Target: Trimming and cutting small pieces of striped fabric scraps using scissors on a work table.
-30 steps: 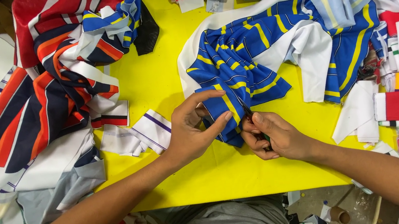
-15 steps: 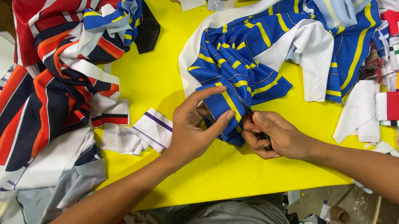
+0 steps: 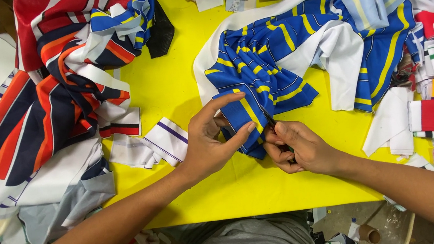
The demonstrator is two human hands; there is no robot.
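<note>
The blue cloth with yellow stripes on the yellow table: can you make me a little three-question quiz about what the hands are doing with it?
1. True or false: the left hand pinches the edge of the blue cloth with yellow stripes.
2. What lies just left of the left hand on the bright yellow table? A) a small white cloth strip with a purple stripe B) a green ball C) a metal bowl
3. Fill in: the right hand holds a small dark ____ against the cloth's edge, mostly hidden by the fingers.

Key: 1 true; 2 A; 3 tool (its kind cannot be told).
</note>
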